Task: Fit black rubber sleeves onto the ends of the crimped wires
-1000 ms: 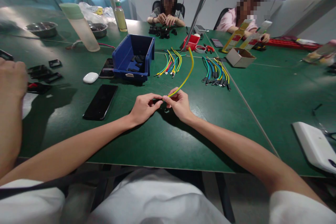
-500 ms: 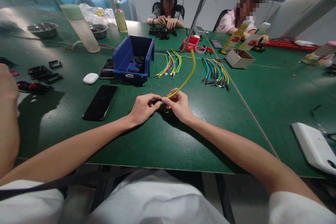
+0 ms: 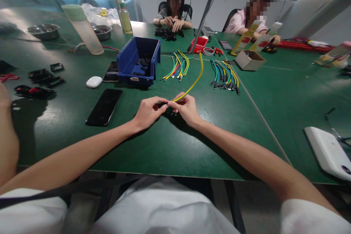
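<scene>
A yellow cable point(image 3: 197, 76) curves up and away from my right hand point(image 3: 187, 109), whose thumb and fingers pinch it near its lower end. Touching it from the left, my left hand point(image 3: 149, 111) is closed on a small black piece point(image 3: 162, 105) at that end of the cable. Beyond my hands lies a bundle of yellow, green, blue and red cables point(image 3: 179, 65). Another bundle, with black ends point(image 3: 225, 76), rests to its right. The blue bin point(image 3: 138, 62) holds several black pieces.
A black phone point(image 3: 104, 108) and white case point(image 3: 94, 82) lie left; a white device point(image 3: 327, 151) lies right. A red box point(image 3: 199, 45) and cardboard box point(image 3: 250, 60) stand farther back. Two people sit across the table; another person's arm point(image 3: 8, 135) is at the left edge.
The other person's arm at the left edge has moved down and left, uncovering more of the black and red parts. My hands have barely moved.
</scene>
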The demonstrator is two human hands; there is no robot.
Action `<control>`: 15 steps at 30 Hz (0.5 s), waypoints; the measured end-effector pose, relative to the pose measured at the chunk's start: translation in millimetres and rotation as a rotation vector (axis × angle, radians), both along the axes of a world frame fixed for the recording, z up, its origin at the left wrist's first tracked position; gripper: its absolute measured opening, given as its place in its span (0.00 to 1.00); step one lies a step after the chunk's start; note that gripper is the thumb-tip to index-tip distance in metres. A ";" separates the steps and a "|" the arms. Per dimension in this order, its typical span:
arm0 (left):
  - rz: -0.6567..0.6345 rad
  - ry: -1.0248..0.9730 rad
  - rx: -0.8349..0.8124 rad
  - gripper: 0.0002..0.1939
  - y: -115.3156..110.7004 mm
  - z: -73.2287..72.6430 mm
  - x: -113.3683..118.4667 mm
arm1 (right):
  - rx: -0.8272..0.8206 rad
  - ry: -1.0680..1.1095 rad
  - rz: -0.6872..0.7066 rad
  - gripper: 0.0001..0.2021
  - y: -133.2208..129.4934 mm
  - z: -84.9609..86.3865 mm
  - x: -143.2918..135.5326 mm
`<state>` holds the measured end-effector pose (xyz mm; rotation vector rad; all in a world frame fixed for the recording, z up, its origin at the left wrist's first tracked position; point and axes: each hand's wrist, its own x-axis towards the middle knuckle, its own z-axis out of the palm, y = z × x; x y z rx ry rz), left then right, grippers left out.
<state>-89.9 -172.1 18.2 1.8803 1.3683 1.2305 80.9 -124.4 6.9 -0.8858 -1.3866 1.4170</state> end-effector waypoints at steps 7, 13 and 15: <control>-0.015 0.008 -0.026 0.12 1.8 -0.6 -0.6 | -0.044 -0.010 -0.008 0.18 1.1 1.8 0.2; -0.009 0.008 -0.046 0.13 2.1 1.4 0.4 | -0.056 0.005 -0.043 0.17 0.2 2.7 -0.4; -0.008 0.017 -0.040 0.13 2.4 0.9 -0.1 | -0.052 0.001 -0.049 0.16 0.3 2.7 -0.6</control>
